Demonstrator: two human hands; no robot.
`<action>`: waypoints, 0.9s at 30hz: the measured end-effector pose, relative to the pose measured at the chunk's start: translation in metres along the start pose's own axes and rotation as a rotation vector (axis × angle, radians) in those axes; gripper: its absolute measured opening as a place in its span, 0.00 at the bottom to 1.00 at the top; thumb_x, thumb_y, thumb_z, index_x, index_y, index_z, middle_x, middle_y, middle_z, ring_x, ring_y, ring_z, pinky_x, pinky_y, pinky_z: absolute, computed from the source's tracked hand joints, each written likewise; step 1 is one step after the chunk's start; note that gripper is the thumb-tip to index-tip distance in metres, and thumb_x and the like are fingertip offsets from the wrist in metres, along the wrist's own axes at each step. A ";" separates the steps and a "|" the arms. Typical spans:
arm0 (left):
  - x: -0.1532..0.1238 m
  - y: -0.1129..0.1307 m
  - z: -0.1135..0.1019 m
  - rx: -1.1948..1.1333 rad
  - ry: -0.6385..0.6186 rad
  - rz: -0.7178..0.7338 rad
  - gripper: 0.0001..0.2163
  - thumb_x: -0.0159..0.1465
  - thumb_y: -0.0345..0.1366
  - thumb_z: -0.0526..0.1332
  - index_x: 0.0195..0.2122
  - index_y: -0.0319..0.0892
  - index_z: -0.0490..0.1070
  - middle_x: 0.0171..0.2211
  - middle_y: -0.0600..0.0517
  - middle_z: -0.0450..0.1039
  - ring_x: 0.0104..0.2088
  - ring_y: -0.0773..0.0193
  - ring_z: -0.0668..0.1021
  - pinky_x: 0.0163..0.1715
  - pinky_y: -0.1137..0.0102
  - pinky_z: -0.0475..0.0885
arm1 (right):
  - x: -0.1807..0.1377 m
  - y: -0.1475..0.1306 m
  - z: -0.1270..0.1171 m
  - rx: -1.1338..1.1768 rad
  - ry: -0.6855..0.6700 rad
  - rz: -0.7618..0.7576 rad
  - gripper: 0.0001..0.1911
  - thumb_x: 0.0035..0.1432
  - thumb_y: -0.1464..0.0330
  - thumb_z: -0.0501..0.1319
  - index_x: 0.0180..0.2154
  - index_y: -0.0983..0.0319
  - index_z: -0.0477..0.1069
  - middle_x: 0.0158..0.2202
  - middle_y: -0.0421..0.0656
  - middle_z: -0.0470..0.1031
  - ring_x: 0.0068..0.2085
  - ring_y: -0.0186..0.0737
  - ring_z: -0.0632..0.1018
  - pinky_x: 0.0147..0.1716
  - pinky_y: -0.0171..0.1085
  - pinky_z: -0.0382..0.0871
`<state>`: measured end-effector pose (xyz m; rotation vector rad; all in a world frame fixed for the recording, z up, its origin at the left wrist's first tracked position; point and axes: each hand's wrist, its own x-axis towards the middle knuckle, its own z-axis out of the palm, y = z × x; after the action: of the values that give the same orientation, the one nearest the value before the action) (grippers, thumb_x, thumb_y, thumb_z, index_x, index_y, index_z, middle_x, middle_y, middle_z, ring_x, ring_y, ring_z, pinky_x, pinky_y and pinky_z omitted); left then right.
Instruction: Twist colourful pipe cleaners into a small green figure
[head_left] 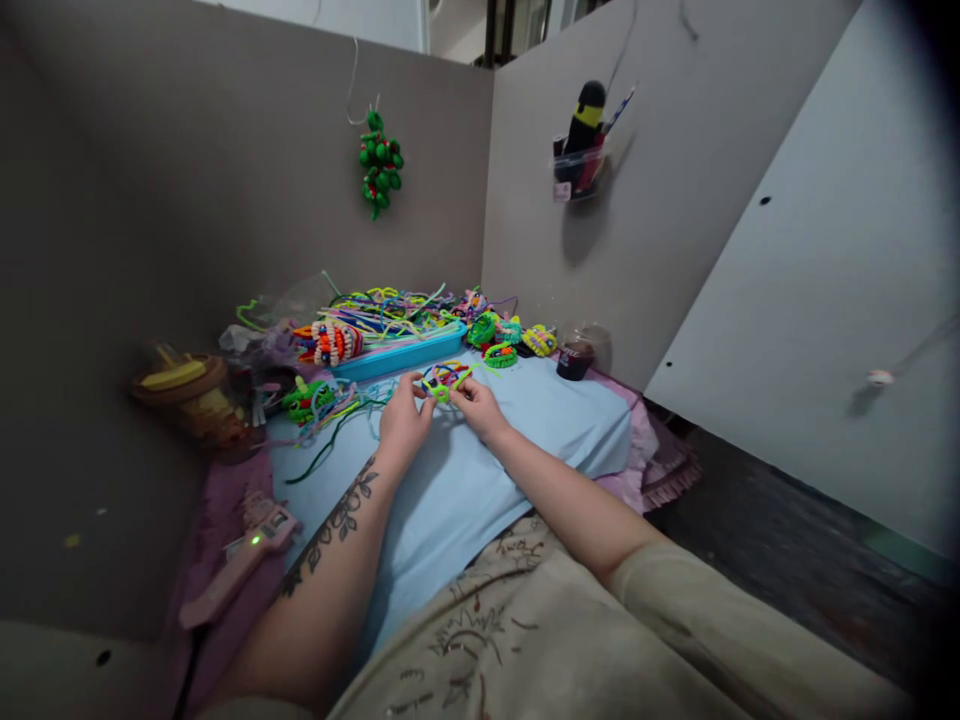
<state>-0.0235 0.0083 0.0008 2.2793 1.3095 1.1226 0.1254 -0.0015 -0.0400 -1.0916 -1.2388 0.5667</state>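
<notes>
The left hand and right hand cover both ends of the small, multicoloured piece of fuzzy craft stems, too tiny from here to trace its twists. Heaped bright stems hide the floor of the long blue plastic tray; the brown-rimmed, pot-shaped container blurs, and the pink stick-shaped device's black cord leaves my view below.
</notes>
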 end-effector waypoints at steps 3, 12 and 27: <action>0.000 -0.001 0.002 -0.066 -0.059 -0.040 0.24 0.56 0.38 0.59 0.54 0.45 0.56 0.40 0.49 0.74 0.25 0.66 0.74 0.30 0.71 0.66 | 0.000 0.003 -0.001 0.028 -0.006 0.034 0.12 0.47 0.62 0.59 0.21 0.62 0.60 0.19 0.34 0.58 0.23 0.29 0.60 0.25 0.31 0.55; -0.002 -0.003 0.011 -0.182 -0.100 -0.007 0.23 0.56 0.34 0.58 0.54 0.45 0.58 0.34 0.51 0.73 0.24 0.67 0.74 0.29 0.72 0.67 | -0.002 0.004 0.003 0.096 -0.115 0.071 0.10 0.45 0.63 0.61 0.25 0.63 0.66 0.22 0.35 0.64 0.25 0.30 0.64 0.27 0.31 0.57; -0.006 -0.002 0.012 -0.207 -0.086 -0.018 0.18 0.57 0.33 0.56 0.50 0.45 0.60 0.34 0.50 0.73 0.29 0.64 0.74 0.30 0.71 0.67 | -0.003 0.002 0.004 0.118 -0.134 0.117 0.13 0.45 0.60 0.62 0.25 0.63 0.65 0.20 0.34 0.63 0.24 0.30 0.63 0.25 0.32 0.56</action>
<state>-0.0179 0.0063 -0.0112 2.1364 1.1238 1.0870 0.1215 -0.0022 -0.0432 -1.0448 -1.2458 0.8026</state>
